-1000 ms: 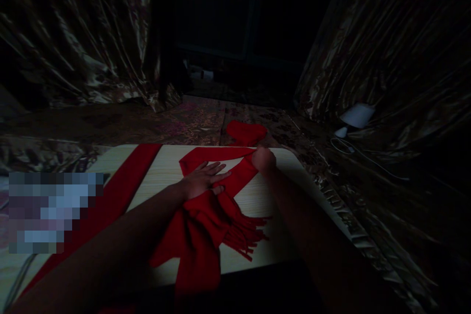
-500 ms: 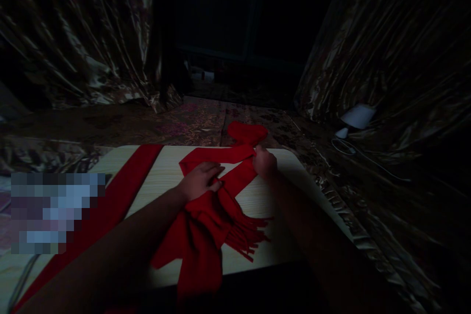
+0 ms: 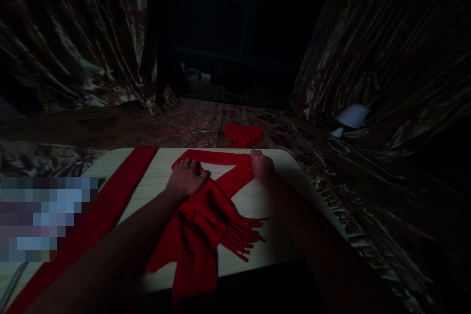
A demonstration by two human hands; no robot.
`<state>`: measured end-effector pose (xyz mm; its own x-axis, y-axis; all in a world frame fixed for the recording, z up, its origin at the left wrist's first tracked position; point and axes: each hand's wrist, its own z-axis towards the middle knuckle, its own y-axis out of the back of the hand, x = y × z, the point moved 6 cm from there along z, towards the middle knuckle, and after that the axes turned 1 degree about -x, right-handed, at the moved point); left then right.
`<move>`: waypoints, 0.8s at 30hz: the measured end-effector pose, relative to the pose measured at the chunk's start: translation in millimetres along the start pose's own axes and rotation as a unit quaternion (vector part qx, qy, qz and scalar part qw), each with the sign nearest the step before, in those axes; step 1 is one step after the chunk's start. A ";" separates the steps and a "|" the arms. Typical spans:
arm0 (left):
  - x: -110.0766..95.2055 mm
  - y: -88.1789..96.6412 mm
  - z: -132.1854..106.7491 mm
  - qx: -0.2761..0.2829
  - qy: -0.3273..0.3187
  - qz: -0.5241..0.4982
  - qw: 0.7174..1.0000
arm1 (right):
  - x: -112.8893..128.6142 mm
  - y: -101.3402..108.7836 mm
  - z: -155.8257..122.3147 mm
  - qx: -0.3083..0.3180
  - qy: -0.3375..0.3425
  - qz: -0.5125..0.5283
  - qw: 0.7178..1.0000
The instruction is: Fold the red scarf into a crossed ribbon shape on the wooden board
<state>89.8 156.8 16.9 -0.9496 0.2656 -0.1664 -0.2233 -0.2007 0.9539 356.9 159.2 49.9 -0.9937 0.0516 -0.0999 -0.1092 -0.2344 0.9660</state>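
Scarf (image 3: 198, 235) under left hand (image 3: 187, 177), in right hand (image 3: 262, 166)

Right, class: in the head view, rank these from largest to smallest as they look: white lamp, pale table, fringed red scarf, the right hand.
Largest: pale table
Next: fringed red scarf
Smallest: white lamp and right hand, too alike to rank; the hand is nearer the camera.

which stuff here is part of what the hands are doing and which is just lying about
In use:
- fringed red scarf: left hand flat on it, right hand gripping it
- table under it

Lying about:
- red bundle beyond the table
- lamp to the right
- red strip at left; can't tell if it joins the scarf
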 end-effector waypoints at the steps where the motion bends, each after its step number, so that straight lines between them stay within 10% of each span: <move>1: 2.7 -2.2 1.6 0.011 0.007 -0.001 1.000 | -1.0 -0.3 0.0 -0.002 -0.001 -0.001 1.000; 24: 18.6 -6.5 24.7 0.123 -0.050 0.025 0.991 | -22.9 -7.2 9.6 0.090 0.012 -0.022 0.996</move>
<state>78.9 186.3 13.8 -0.9291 0.3552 -0.1030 -0.1039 0.0168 0.9945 380.7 169.0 47.5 -0.9886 0.0342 -0.1468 -0.1486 -0.0553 0.9874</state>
